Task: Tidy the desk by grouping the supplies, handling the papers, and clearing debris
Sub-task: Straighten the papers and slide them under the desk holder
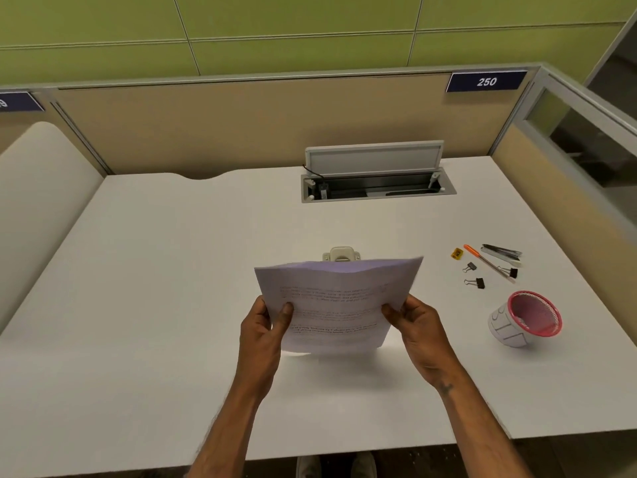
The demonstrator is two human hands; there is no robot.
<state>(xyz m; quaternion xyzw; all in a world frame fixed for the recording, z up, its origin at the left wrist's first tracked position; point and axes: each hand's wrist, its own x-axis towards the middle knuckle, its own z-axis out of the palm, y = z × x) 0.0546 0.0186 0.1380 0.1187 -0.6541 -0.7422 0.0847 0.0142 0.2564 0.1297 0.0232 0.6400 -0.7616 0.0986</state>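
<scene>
A stack of printed papers (336,298) is held upright above the middle of the white desk (172,270). My left hand (265,322) grips its left edge and my right hand (418,326) grips its right edge. Behind the papers, a beige clip-like object (341,254) lies on the desk, partly hidden. At the right lie an orange pen (482,262), three black binder clips (477,282), a yellow sharpener (456,252) and a grey stapler-like tool (501,252).
A pink mesh cup (531,317) with white paper around it stands tilted at the right. An open cable tray (377,188) with its raised lid sits at the back. Beige partition walls (241,129) enclose the desk at back and right.
</scene>
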